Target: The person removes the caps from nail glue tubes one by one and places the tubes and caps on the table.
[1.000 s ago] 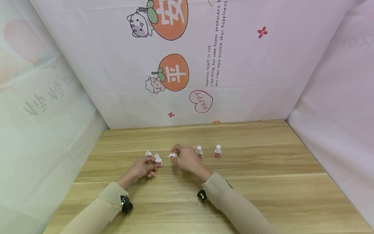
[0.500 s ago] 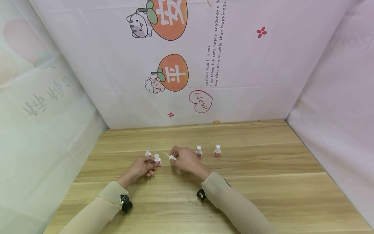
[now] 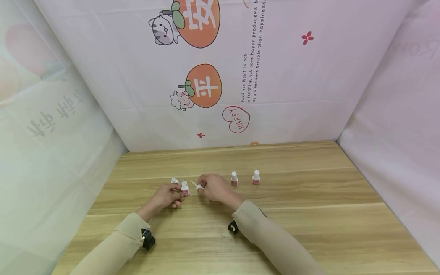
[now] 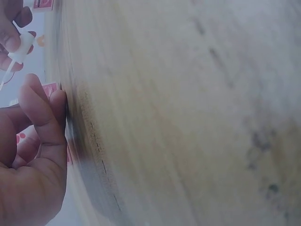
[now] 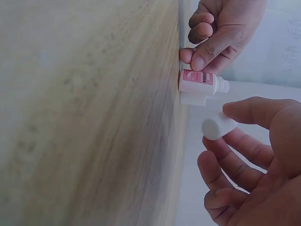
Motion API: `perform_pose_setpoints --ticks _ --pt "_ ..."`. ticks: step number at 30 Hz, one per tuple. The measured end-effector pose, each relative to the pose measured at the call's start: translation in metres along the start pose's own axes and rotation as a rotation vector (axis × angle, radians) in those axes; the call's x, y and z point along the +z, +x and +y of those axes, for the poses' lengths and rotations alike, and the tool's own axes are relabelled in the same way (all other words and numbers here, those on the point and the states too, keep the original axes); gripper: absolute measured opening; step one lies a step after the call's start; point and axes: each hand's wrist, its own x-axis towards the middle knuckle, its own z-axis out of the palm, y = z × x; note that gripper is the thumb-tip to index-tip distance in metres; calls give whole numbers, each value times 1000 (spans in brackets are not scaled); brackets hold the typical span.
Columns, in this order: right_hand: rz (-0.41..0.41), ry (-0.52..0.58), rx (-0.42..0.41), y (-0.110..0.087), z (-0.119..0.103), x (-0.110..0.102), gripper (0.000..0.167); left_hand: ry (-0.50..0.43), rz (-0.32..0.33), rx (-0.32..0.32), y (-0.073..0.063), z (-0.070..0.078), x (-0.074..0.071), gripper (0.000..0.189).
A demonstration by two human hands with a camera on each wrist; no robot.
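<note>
My left hand (image 3: 167,196) holds a small white bottle (image 3: 185,188) with a pink label by its side, upright on the table. Its neck is uncapped, as the right wrist view shows. Just right of it, my right hand (image 3: 217,188) pinches a white applicator cap (image 5: 216,127) between thumb and fingers. From the cap a thin pale stem (image 4: 7,75) sticks out, visible in the left wrist view. Cap and bottle stand a short distance apart. Another small bottle (image 3: 174,181) stands behind the left fingers, partly hidden by them.
Two more small bottles with white caps stand upright right of my right hand, a nearer one (image 3: 234,179) and a farther one (image 3: 256,177). The wooden table (image 3: 292,229) meets a printed white cloth wall (image 3: 285,114) at its back edge.
The right hand has shifted slightly left, toward the held bottle. Its cap has turned, so the thin stem now points up and left. The left hand keeps its hold nearly in place.
</note>
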Motion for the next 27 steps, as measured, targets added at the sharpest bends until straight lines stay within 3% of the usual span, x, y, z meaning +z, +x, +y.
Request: perform_pose_setpoints --ticks 13,27 --pt "-17 0 -33 10 -8 6 19 19 0 -17 0 0 0 23" --pt "-29 -54 0 20 -11 14 18 25 -15 -6 -2 1 -1 21"
